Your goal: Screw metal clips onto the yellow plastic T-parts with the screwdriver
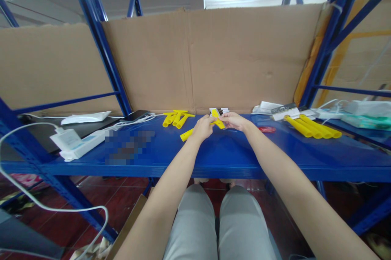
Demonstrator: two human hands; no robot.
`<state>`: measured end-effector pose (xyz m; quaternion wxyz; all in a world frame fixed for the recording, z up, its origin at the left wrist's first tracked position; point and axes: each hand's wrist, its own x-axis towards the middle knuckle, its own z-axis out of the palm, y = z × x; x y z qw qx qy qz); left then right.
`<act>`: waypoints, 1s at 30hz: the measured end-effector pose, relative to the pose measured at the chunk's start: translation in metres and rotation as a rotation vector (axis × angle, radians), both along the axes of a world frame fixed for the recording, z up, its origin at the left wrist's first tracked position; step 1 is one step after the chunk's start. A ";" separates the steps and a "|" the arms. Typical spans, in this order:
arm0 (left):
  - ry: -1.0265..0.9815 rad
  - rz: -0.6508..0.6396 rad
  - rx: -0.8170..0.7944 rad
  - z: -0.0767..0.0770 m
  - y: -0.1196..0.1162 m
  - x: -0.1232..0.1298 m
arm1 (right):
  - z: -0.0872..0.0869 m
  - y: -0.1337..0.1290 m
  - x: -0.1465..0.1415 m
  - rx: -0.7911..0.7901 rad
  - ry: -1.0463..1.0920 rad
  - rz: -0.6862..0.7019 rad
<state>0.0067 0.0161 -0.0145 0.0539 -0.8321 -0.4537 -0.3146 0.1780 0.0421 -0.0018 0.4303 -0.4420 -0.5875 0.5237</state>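
Observation:
Near the middle of the blue shelf, both hands meet at a small yellow plastic part (217, 118). My left hand (203, 128) pinches it from the left. The fingers of my right hand (234, 120) close on its right side. Beside my left wrist lies a yellow tube-like handle (185, 135), partly covered by that hand. Just behind the held part are small black-and-white pieces (225, 110), too small to name. Left of the hands sits a group of yellow T-shaped tools (179, 119) with hollow round handles.
On the right lie several yellow tubes (313, 126), a red item (266, 129) and white boxes (284, 111). To the left are a white power strip (87, 144) with cables and a dark phone (136, 116). Cardboard (238, 56) backs the blue shelf (244, 158); blue posts flank it.

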 end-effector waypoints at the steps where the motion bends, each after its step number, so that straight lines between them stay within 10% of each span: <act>1: -0.005 -0.002 0.002 0.000 0.000 0.000 | 0.000 0.000 0.000 0.013 0.001 -0.005; 30: 0.067 0.089 -0.064 -0.003 0.003 -0.003 | -0.009 0.001 0.003 0.075 -0.248 0.134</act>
